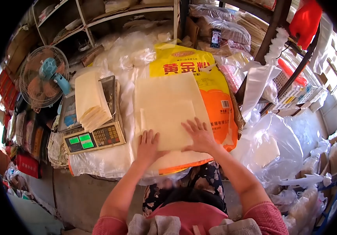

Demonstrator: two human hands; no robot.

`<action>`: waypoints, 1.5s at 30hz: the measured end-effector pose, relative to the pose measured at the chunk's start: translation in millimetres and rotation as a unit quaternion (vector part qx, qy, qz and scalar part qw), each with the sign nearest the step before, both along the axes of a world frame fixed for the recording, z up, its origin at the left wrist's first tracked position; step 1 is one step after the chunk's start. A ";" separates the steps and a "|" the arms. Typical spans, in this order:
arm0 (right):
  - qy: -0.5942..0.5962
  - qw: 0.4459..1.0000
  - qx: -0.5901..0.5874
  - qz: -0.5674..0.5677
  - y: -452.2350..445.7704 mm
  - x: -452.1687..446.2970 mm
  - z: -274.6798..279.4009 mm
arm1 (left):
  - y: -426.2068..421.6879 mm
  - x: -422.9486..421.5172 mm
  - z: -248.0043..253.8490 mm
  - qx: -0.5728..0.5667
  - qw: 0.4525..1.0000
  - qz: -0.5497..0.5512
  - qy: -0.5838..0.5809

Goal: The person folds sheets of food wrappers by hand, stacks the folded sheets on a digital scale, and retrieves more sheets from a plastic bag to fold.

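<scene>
A large pale cream sheet point(166, 88) lies flat in front of me, with a smaller cream rectangle point(166, 119) on top of it. I cannot tell whether these are paper or a thin dried food. My left hand point(148, 147) rests on the near left corner of the smaller piece, fingers stretched out. On its near right corner lies my right hand point(199, 135), palm down and fingers spread. Neither hand grips anything. To the left, a folded stack of cream sheets point(92, 102) lies on the pan of a digital scale point(94, 139) with lit green displays.
Beneath the sheets is a yellow and orange printed sack point(219, 102). An electric fan point(45, 76) stands at the left. Clear plastic bags point(270, 149) crowd the right side, near a white basket point(297, 84). A phone point(215, 38) sits upright at the back, beside shelves point(133, 13).
</scene>
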State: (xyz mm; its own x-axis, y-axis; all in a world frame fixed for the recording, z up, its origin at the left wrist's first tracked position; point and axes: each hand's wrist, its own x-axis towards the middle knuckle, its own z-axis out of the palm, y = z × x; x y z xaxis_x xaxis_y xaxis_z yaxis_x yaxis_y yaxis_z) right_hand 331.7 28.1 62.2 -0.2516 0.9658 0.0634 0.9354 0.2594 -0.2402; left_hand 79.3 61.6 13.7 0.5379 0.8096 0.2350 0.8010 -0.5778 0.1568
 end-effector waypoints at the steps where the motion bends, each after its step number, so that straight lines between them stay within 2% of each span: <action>1: -0.036 0.999 -0.025 0.019 0.1 5.5 -2.0 | 5.4 -3.9 -2.6 -0.012 1.000 -0.017 -0.009; 2: -0.072 0.995 -0.051 0.037 0.3 11.6 -4.3 | 14.0 -12.7 -6.4 -0.025 0.999 -0.034 -0.018; 6: 0.005 0.988 -0.033 0.148 1.5 47.5 -5.6 | 31.5 -46.1 2.7 -0.109 0.988 -0.044 -0.104; 7: 0.070 0.987 -0.052 0.134 -2.4 54.8 -6.3 | 27.2 -47.4 23.7 -0.128 0.982 -0.049 -0.134; 9: 0.198 0.970 -0.090 0.105 -10.3 62.3 -4.5 | 27.0 -56.7 14.9 -0.129 0.965 -0.026 -0.227; 10: 0.234 0.965 -0.115 0.029 -11.3 60.8 -2.3 | 27.5 -58.9 12.1 -0.128 0.953 -0.015 -0.273; 12: 0.301 0.931 -0.163 -0.127 -13.6 51.9 1.4 | 26.9 -47.2 15.7 -0.247 0.898 0.080 -0.354; 13: 0.289 0.936 -0.105 -0.170 -11.2 45.0 -1.7 | 26.8 -38.9 20.2 -0.303 0.859 0.128 -0.391; 16: 0.237 0.936 -0.080 -0.246 12.6 34.1 -15.4 | 46.3 -16.5 8.4 -0.231 0.890 0.221 -0.326; 19: 0.176 0.947 -0.018 -0.269 26.5 25.8 -32.3 | 56.6 -2.0 -5.4 -0.045 0.958 0.210 -0.188; 22: 0.138 0.952 -0.039 -0.270 31.2 22.7 -28.2 | 53.4 13.0 0.0 0.031 0.985 0.106 -0.129; 23: 0.130 0.953 -0.059 -0.267 30.8 21.3 -23.6 | 53.6 15.5 -5.2 0.027 0.988 0.109 -0.102; 25: 0.100 0.966 0.010 -0.239 30.8 13.3 -13.3 | 54.0 20.8 -17.2 0.019 0.992 0.114 -0.049; 26: 0.084 0.970 0.045 -0.225 31.9 9.9 -10.8 | 53.8 21.9 -20.5 0.016 0.992 0.115 -0.045; 29: 0.034 0.984 0.158 -0.077 38.6 2.6 -12.8 | 52.4 21.6 -21.1 0.012 0.992 0.119 -0.037; 32: -0.013 0.991 0.124 -0.057 39.5 -0.1 -55.0 | 51.7 22.8 -23.5 0.005 0.991 0.125 -0.038; 37: -0.036 0.987 0.132 -0.089 35.1 -3.3 -50.1 | 50.9 25.6 -12.4 -0.090 0.979 0.166 -0.075; 38: -0.046 0.985 0.123 -0.113 33.7 -7.2 -46.7 | 49.5 26.6 -13.6 -0.043 0.970 0.163 -0.173; 40: -0.052 0.983 0.082 -0.154 27.4 -22.1 -32.5 | 37.2 25.3 -16.8 0.049 0.919 0.152 -0.360; 41: -0.049 0.983 0.051 -0.169 20.3 -32.2 -20.7 | 23.0 33.3 -15.0 -0.023 0.849 0.221 -0.479; 42: -0.046 0.982 0.020 -0.182 14.5 -40.0 -14.1 | 14.4 33.8 -17.8 -0.165 0.782 0.187 -0.571; 43: -0.017 0.988 0.025 -0.149 6.7 -47.9 -17.9 | 6.8 30.2 -20.7 -0.296 0.686 0.149 -0.647; 44: 0.028 0.992 0.031 -0.118 0.3 -55.4 -22.8 | 2.0 24.4 -20.9 -0.408 0.568 0.108 -0.707; 45: 0.075 0.993 0.037 -0.078 -4.8 -60.4 -27.9 | -3.3 23.9 -15.1 -0.410 0.613 0.146 -0.660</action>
State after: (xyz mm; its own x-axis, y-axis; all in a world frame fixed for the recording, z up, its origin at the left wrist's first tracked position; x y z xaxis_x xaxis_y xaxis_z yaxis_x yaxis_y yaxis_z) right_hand 271.4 23.3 34.2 -0.0822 0.9836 0.1604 0.9208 0.1365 -0.3653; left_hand 103.3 58.3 -1.4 0.1217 0.9629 -0.2410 -0.2847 0.2664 0.9208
